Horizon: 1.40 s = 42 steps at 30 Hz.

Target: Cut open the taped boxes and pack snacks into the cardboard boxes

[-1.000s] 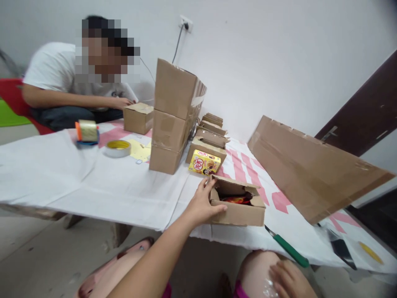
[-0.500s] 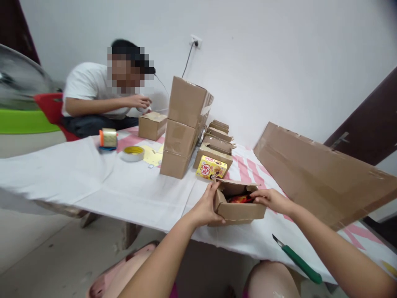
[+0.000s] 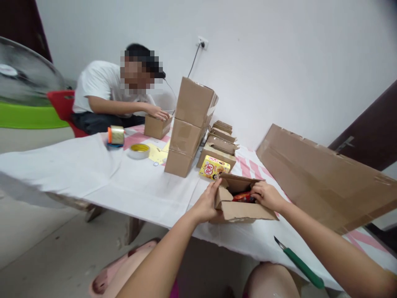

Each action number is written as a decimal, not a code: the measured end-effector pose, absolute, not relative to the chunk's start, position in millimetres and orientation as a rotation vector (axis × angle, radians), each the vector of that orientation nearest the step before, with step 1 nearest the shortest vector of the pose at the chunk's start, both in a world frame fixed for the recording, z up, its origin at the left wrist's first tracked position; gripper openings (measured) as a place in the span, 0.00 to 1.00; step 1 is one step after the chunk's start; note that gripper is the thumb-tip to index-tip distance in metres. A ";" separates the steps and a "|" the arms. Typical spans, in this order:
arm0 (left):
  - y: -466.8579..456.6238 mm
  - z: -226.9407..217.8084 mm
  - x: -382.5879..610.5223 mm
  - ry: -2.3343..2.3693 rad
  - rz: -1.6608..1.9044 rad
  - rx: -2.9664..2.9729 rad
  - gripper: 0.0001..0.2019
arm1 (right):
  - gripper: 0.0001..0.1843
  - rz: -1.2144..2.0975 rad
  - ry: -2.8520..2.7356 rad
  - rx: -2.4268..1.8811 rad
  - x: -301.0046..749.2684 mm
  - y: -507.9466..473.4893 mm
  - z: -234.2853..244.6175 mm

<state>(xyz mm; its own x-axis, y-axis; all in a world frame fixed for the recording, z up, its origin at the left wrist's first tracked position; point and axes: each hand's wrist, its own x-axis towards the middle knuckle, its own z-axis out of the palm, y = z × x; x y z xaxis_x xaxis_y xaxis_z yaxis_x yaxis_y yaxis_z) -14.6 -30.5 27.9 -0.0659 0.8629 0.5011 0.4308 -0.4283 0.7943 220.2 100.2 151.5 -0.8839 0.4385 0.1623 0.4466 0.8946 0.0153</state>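
Cardboard open box (image 3: 238,209) at table's (image 3: 149,194) six o'clock edge: left hand (image 3: 207,203) clasps its nine o'clock wall, right hand (image 3: 266,195) fingers curled onto red packet (image 3: 243,198); best pressed flat before folding flaps

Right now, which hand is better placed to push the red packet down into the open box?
Right hand: its fingers already rest on the red packet inside the open box. The left hand grips the box's left wall, steadying it.
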 end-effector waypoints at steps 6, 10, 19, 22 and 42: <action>-28.9 30.6 -45.5 1.509 1.705 1.765 0.55 | 0.06 0.033 -2.144 -0.726 214.6 104.9 179.2; -28.6 29.4 -65.5 1.686 1.800 1.679 0.54 | 0.11 0.166 -1.944 -0.867 222.3 124.9 181.4; -25.4 28.2 -61.5 2.265 1.692 1.086 0.36 | 0.16 0.176 -1.935 -1.024 252.0 134.4 163.4; -29.8 32.2 -51.6 2.387 1.550 0.835 0.29 | 0.16 0.122 -1.919 -1.092 261.0 141.3 164.3; -12.2 29.4 23.2 1.158 1.562 1.354 0.45 | 0.10 0.134 -2.320 -1.024 271.5 97.4 157.2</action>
<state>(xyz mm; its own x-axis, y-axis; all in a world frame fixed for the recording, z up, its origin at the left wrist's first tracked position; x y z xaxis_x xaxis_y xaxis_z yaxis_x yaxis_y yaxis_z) 23.2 -12.2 29.4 -0.1562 0.9392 0.3058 0.0198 -0.3066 0.9516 271.5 97.4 157.2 -0.5275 0.7019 0.4786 0.6421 0.6983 -0.3164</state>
